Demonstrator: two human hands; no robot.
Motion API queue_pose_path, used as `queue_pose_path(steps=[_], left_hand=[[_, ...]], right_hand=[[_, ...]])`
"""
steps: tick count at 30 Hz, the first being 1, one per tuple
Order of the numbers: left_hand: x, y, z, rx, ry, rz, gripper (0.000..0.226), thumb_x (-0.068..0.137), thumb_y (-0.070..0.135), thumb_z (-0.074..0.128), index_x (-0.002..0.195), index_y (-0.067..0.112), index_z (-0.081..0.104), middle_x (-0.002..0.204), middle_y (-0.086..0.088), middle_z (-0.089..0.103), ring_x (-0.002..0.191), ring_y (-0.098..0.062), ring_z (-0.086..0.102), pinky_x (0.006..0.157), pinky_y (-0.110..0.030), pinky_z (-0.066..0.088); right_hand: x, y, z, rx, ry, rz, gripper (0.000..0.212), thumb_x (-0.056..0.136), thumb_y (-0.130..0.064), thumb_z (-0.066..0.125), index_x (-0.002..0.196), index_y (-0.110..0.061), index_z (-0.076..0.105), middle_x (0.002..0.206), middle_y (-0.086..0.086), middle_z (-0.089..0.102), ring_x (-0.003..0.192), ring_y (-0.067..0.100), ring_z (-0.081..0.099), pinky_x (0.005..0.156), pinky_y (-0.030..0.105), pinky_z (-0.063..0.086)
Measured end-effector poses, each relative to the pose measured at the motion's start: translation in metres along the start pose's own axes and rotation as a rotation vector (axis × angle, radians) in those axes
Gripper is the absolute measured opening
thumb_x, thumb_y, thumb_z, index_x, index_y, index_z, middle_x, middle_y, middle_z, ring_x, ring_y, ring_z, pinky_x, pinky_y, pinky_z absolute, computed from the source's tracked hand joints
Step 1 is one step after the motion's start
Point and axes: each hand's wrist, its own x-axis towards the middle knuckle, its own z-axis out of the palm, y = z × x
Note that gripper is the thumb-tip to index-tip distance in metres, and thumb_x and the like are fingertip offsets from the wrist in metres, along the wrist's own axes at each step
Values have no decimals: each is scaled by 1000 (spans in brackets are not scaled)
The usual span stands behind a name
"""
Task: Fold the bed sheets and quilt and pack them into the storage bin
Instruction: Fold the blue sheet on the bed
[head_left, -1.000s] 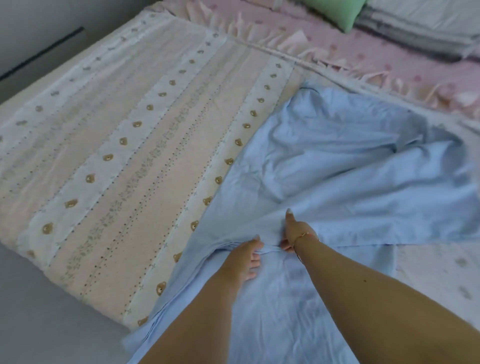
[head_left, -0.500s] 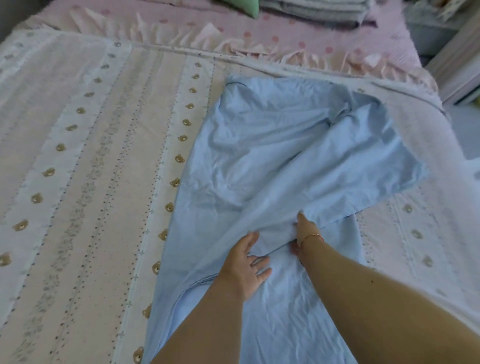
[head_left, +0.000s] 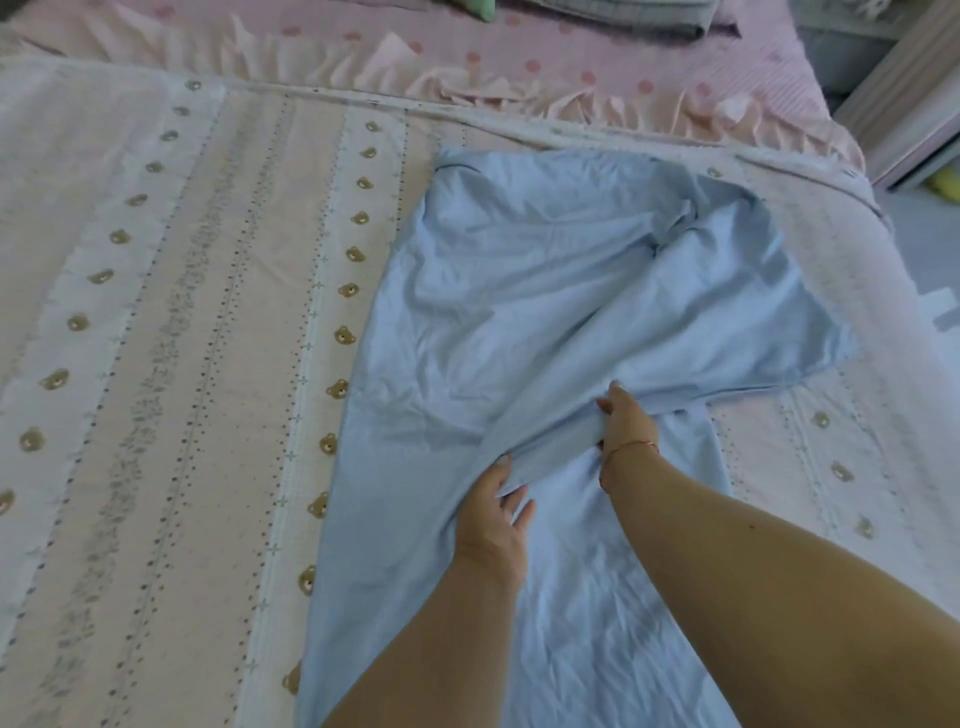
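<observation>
A light blue bed sheet (head_left: 545, 291) lies crumpled across the right half of the bed, on top of a pale pink quilt with bear stripes (head_left: 171, 322). My right hand (head_left: 626, 421) grips a bunched fold at the sheet's middle, thumb up. Just below and to its left, my left hand (head_left: 493, 514) lies on the sheet with fingers spread, its fingertips tucked under the same fold. The lower part of the sheet runs flat toward me between my arms. No storage bin is in view.
A pink dotted bedspread with a ruffled edge (head_left: 519, 67) covers the head of the bed. Folded grey bedding (head_left: 623, 15) and a green pillow corner (head_left: 480, 8) sit at the top. Pale furniture (head_left: 914, 104) stands beyond the bed's right edge.
My view has swung right. My left hand has opened from a closed grip and flattened on the sheet; my right hand keeps its hold on the fold, and the sheet's right flap has drawn inward.
</observation>
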Motion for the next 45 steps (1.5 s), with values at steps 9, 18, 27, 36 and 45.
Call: queue_pose_path(steps=[9, 18, 27, 36, 45], left_hand=[[11, 103, 4, -111, 83, 188, 26, 96, 21, 48, 119, 14, 60, 118, -7, 60, 110, -19, 55, 96, -28, 42], [26, 145, -34, -130, 148, 322, 36, 99, 22, 47, 134, 14, 50, 125, -7, 52, 116, -25, 54, 106, -38, 41], [47, 141, 2, 487, -65, 393, 15, 88, 5, 56, 81, 18, 60, 90, 1, 61, 91, -14, 55, 91, -30, 45], [73, 159, 45, 847, -184, 372, 22, 55, 15, 52, 68, 18, 68, 70, 2, 63, 69, -16, 50, 68, -26, 42], [104, 178, 89, 718, -235, 335, 32, 90, 7, 52, 105, 32, 64, 98, -4, 64, 94, -15, 61, 97, -37, 49]], right_hand=[[-32, -73, 110, -336, -292, -264, 50, 98, -40, 41, 127, -2, 55, 126, 14, 57, 95, 17, 43, 104, 36, 37], [-62, -69, 176, -313, -670, -189, 48, 102, -34, 31, 134, -4, 51, 119, 1, 49, 93, 7, 46, 75, 20, 35], [-16, -52, 159, -318, -378, -165, 36, 96, -46, 34, 75, -21, 47, 76, 3, 44, 72, 21, 42, 70, 31, 35], [23, -22, 137, 8, 151, 45, 41, 90, -50, 42, 120, -22, 50, 111, 13, 58, 101, 32, 59, 93, 37, 44], [65, -77, 112, 65, 229, -244, 30, 89, -34, 55, 113, -17, 61, 103, 9, 64, 81, 21, 58, 74, 26, 47]])
